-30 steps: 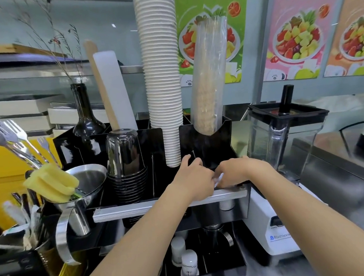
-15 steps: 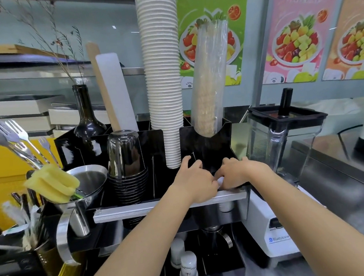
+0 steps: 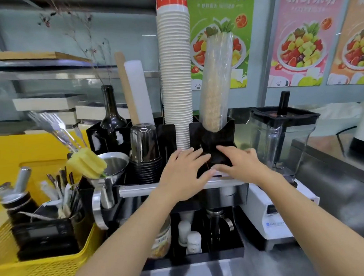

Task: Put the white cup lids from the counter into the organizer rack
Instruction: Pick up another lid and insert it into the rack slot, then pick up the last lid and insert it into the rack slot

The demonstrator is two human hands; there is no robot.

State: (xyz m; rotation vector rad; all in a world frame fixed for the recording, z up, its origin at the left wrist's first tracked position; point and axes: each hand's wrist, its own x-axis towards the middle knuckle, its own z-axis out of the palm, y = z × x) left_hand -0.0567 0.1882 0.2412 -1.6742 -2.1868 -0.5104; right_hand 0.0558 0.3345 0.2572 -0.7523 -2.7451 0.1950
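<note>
The black organizer rack (image 3: 223,133) stands in the middle of the counter, holding a tall stack of white paper cups (image 3: 176,74) and a clear sleeve of brownish lids (image 3: 214,82). My left hand (image 3: 184,169) and my right hand (image 3: 238,165) hover over the rack's front right compartment, fingers spread, palms down, fingertips almost meeting. Neither hand holds anything that I can see. No white cup lid shows clearly; the compartment under my hands is dark and partly hidden.
A blender (image 3: 281,140) stands right of the rack. Stacked black cups (image 3: 145,155), a metal funnel (image 3: 112,165), a dark bottle (image 3: 111,114) and a yellow basket (image 3: 46,272) with utensils sit to the left. A lower tray (image 3: 224,254) holds small white bottles.
Both hands have opened and lifted slightly from the rack's front compartment; before, they were closed together there over something white. The camera view has tilted up a little.
</note>
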